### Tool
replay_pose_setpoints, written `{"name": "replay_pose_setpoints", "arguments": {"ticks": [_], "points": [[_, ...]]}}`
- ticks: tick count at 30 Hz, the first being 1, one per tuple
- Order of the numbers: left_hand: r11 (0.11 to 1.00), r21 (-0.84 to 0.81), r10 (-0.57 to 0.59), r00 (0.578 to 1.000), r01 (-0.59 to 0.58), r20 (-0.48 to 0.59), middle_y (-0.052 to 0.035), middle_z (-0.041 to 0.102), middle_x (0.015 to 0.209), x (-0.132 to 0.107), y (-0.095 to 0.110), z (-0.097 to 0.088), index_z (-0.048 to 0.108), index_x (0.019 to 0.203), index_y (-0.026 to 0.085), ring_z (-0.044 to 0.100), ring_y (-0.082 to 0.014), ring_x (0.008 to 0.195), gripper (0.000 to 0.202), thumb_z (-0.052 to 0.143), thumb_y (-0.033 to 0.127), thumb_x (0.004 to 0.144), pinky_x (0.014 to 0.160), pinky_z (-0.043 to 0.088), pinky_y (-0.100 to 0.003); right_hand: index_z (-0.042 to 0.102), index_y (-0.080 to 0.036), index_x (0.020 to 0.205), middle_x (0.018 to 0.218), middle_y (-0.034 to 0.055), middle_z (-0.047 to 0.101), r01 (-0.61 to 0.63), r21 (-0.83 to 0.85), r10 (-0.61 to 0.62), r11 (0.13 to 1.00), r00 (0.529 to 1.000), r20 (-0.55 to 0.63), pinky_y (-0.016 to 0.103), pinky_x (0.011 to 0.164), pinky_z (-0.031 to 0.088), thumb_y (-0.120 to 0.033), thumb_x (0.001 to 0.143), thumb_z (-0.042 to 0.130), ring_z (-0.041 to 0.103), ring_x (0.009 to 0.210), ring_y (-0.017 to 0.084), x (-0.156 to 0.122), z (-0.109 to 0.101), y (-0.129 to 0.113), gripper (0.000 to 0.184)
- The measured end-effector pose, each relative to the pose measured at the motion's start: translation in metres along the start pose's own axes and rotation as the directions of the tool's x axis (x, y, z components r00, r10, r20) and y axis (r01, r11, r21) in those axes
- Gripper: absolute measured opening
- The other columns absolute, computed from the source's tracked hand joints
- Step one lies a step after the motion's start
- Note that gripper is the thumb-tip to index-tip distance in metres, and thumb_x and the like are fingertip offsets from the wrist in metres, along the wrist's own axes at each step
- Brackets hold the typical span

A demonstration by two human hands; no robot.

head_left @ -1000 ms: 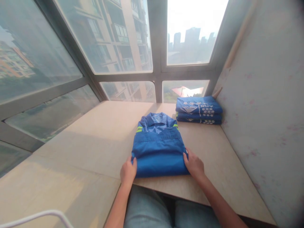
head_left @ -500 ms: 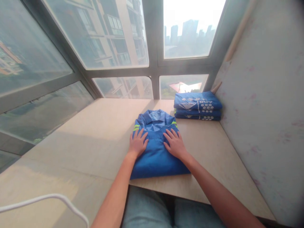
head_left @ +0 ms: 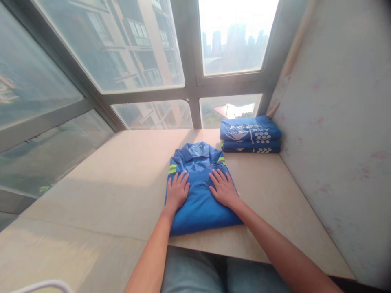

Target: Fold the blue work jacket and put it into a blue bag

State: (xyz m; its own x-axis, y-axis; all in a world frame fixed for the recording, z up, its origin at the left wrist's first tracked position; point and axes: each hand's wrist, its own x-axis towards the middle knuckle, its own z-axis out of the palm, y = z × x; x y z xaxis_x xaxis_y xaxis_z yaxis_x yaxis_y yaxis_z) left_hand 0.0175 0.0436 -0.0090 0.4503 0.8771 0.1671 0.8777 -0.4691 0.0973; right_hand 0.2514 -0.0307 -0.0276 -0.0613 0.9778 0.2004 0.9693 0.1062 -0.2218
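Observation:
A blue work jacket (head_left: 204,207) lies folded on the pale wooden tabletop (head_left: 119,179), close to its front edge. Its collar points away from me toward the window, and yellow-green reflective stripes show at both sides. My left hand (head_left: 178,190) rests flat on the left part of the fold, fingers spread. On the right part lies my right hand (head_left: 223,188), palm down with its fingers apart. Neither hand grasps the cloth. What lies inside the folds is hidden.
At the back right, a stack of folded blue garments (head_left: 250,134) with white print stands against the patterned wall (head_left: 342,162). Window frames (head_left: 191,95) border the table's far and left sides. A white cable (head_left: 45,285) crosses the lower left corner.
The camera view has shifted slightly, and less of the white cable shows. Both hands stay flat on the folded jacket, sitting slightly lower on it than before.

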Motion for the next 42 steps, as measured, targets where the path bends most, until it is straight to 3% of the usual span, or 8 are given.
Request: {"name": "replay_pose_setpoints", "arguments": {"ticks": [11,16,19,23,28,32,39,42], "points": [[0.998,0.040,-0.048,0.997,0.046,0.064,-0.0036,0.036,0.157,-0.063,0.033,-0.013,0.040,0.148,0.028,0.027,-0.0285,0.146,0.051,0.033,0.036,0.099,0.117,0.019,-0.056,0.030,-0.023,0.154,0.162,0.0051,0.021,0.068,0.031,-0.070,0.997,0.994,0.079,0.054,0.120,0.011,-0.042,0.096,0.039,0.015,0.149,0.028,-0.057,-0.022,-0.001,0.062],[1.000,0.007,-0.015,0.995,0.014,0.098,-0.0062,0.039,0.155,-0.088,0.038,-0.024,0.041,0.148,0.027,0.031,-0.0323,0.144,0.052,0.038,0.037,0.097,0.115,0.022,-0.059,0.038,-0.017,0.150,0.158,0.0138,0.028,0.162,0.121,-0.166,0.979,0.986,0.026,0.055,0.117,0.024,-0.045,0.089,0.054,0.024,0.146,0.033,-0.116,-0.054,-0.035,0.069],[0.999,-0.008,0.042,0.996,-0.041,0.075,-0.0099,0.040,0.154,-0.092,0.037,-0.033,0.041,0.148,0.026,0.033,-0.0337,0.142,0.053,0.041,0.038,0.096,0.116,0.018,-0.062,0.037,-0.017,0.150,0.156,0.0139,0.035,0.421,0.164,-0.420,0.892,0.907,-0.042,0.051,0.114,0.034,-0.052,0.083,0.062,0.032,0.143,0.032,-0.161,-0.057,-0.063,0.080],[0.976,-0.069,0.210,0.974,-0.204,0.088,-0.0075,0.029,0.160,-0.088,0.040,-0.046,0.039,0.149,0.028,0.025,-0.0309,0.147,0.053,0.042,0.031,0.096,0.117,0.022,-0.058,0.051,-0.019,0.139,0.146,0.0119,0.049,0.542,-0.011,-0.530,0.840,0.817,-0.228,0.043,0.106,0.046,-0.025,0.091,0.056,0.045,0.135,0.027,-0.186,-0.041,-0.075,0.049],[0.882,-0.207,0.456,0.877,-0.423,0.151,-0.0018,0.028,0.160,-0.082,0.038,-0.052,0.043,0.146,0.031,0.021,-0.0256,0.149,0.058,0.045,0.016,0.090,0.119,0.023,-0.052,0.062,-0.018,0.122,0.124,0.0104,0.066,0.490,0.039,-0.445,0.871,0.818,-0.364,0.035,0.093,0.054,-0.011,0.094,0.043,0.060,0.117,0.023,-0.172,-0.031,-0.068,0.034],[0.855,-0.327,0.482,0.850,-0.403,0.213,-0.0032,0.038,0.156,-0.074,0.031,-0.055,0.043,0.146,0.032,0.028,-0.0247,0.146,0.055,0.047,0.023,0.092,0.119,0.025,-0.052,0.065,-0.018,0.108,0.105,0.0078,0.072,0.501,0.089,-0.465,0.861,0.846,-0.261,0.029,0.083,0.055,-0.012,0.092,0.051,0.067,0.097,0.020,-0.161,-0.051,-0.072,0.022],[0.703,-0.694,0.510,0.791,-0.156,0.339,-0.0087,0.060,0.137,-0.048,0.014,-0.081,0.060,0.133,0.025,0.049,-0.0269,0.133,0.051,0.062,0.041,0.084,0.111,0.041,-0.043,0.068,-0.024,0.091,0.082,0.0007,0.073,0.429,0.247,-0.487,0.869,0.833,0.264,0.023,0.059,0.047,-0.022,0.079,0.067,0.067,0.069,0.017,-0.091,-0.165,-0.075,0.011],[0.614,-0.785,0.282,0.906,0.082,0.315,-0.0084,0.068,0.123,-0.031,-0.008,-0.077,0.065,0.125,0.024,0.059,-0.0306,0.122,0.057,0.073,0.045,0.073,0.098,0.052,-0.043,0.073,-0.024,0.090,0.077,-0.0042,0.071,0.414,0.376,-0.532,0.829,0.793,0.298,0.019,0.057,0.044,-0.021,0.078,0.068,0.064,0.064,0.012,-0.028,-0.207,-0.070,0.014]]}}
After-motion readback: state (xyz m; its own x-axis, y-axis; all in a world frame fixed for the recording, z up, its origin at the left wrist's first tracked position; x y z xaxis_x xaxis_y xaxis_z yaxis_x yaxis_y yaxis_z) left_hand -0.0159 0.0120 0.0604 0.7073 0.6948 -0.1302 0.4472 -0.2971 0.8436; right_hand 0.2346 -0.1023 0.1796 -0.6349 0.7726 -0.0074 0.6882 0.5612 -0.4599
